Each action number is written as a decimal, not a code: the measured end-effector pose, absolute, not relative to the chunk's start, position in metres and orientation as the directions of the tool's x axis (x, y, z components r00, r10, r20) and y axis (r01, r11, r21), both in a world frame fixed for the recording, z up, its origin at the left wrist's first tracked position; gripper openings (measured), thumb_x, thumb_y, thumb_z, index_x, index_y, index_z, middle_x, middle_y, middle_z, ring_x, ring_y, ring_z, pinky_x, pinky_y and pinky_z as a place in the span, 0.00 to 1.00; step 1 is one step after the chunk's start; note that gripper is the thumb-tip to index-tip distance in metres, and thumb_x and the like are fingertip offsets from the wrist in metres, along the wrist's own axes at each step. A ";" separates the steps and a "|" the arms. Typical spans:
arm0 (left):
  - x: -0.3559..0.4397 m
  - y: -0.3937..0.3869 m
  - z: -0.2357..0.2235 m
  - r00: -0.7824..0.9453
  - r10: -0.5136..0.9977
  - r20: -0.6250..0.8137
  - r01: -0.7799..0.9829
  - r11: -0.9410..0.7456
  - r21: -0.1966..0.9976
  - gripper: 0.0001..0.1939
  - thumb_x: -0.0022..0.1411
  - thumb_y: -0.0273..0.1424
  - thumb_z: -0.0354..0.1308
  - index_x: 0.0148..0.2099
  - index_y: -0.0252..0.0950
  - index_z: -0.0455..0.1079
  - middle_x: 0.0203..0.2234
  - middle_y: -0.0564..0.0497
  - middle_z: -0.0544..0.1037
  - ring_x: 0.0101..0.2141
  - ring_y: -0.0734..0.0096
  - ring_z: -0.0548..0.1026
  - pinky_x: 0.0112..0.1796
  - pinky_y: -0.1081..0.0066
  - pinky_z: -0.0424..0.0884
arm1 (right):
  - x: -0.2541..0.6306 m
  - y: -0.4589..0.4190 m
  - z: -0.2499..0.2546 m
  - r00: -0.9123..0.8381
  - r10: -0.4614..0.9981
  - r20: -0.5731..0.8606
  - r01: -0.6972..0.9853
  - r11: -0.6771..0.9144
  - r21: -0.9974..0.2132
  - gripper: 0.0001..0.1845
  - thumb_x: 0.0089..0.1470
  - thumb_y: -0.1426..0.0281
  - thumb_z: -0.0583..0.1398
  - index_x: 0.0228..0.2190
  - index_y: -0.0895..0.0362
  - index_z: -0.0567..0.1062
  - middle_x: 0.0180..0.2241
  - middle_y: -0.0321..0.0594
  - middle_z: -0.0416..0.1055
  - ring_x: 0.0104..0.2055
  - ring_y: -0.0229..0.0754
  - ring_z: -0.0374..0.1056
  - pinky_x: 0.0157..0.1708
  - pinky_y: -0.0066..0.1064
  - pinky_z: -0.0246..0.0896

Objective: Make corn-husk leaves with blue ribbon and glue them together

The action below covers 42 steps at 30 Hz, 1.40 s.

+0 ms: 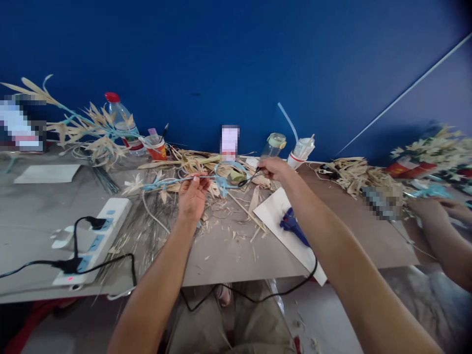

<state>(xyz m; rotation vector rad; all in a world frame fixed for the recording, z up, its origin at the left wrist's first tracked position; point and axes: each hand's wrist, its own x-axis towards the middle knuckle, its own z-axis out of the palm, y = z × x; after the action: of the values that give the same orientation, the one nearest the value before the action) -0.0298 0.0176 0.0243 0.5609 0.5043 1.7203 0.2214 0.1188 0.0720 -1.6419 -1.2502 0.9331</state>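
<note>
My left hand point(194, 191) is closed, thumb against fingers, on a thin stem wrapped in light blue tape point(164, 184). Pale dried-husk petals point(133, 185) sit at the stem's left end. My right hand point(275, 168) is raised over the husk pile with its fingers pinched on a thin dark tool point(248, 181), which reaches down to the left; its exact kind is too small to tell. Between the hands hangs loose light blue tape point(221, 186). Under my right forearm lies a blue glue gun point(294, 226) on a white sheet point(271, 209).
A white power strip point(96, 238) with black plugs lies on the left; a black cable point(254, 300) hangs past the table edge. Along the wall stand a red-capped bottle point(127, 125), a red cup point(157, 147), a jar point(276, 143) and a phone point(229, 141). A co-worker's hands point(437, 214) are at right.
</note>
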 end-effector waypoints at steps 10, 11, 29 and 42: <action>-0.034 0.019 0.023 -0.171 0.981 0.089 -0.804 -0.191 0.563 0.07 0.50 0.28 0.62 0.34 0.38 0.70 0.24 0.56 0.73 0.25 0.80 0.71 0.34 0.73 0.69 | 0.238 0.035 0.131 0.352 0.915 0.194 -0.122 0.251 -0.960 0.11 0.42 0.75 0.59 0.32 0.54 0.67 0.22 0.28 0.63 0.19 0.30 0.61 0.20 0.25 0.59; -0.034 0.018 0.024 -0.169 0.982 0.084 -0.812 -0.187 0.552 0.07 0.50 0.28 0.62 0.34 0.38 0.69 0.25 0.56 0.74 0.26 0.80 0.72 0.35 0.72 0.69 | 0.239 0.027 0.124 0.415 0.882 0.225 -0.169 0.317 -0.933 0.11 0.42 0.75 0.59 0.32 0.54 0.66 0.23 0.28 0.64 0.19 0.30 0.61 0.21 0.25 0.60; -0.022 0.008 0.020 0.101 0.989 0.104 -0.805 0.020 0.593 0.09 0.53 0.31 0.61 0.38 0.39 0.69 0.33 0.52 0.78 0.34 0.73 0.76 0.44 0.63 0.69 | 0.138 -0.038 0.035 0.168 0.983 0.077 -0.702 0.174 -0.690 0.14 0.40 0.76 0.61 0.29 0.51 0.64 0.24 0.26 0.72 0.25 0.34 0.69 0.31 0.31 0.65; -0.003 -0.002 0.023 0.059 0.990 0.127 -0.680 -0.053 0.732 0.10 0.52 0.32 0.62 0.37 0.35 0.71 0.31 0.50 0.78 0.31 0.74 0.75 0.36 0.72 0.69 | 0.106 -0.030 0.007 0.137 0.989 0.048 -0.287 0.086 -0.954 0.20 0.43 0.68 0.62 0.40 0.54 0.64 0.37 0.37 0.70 0.36 0.39 0.68 0.41 0.39 0.66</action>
<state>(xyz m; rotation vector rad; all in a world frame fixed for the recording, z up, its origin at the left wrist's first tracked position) -0.0031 -0.0019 0.0228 0.7566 0.5304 1.4666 0.1058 -0.0299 0.0070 -1.0003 -0.9306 1.1928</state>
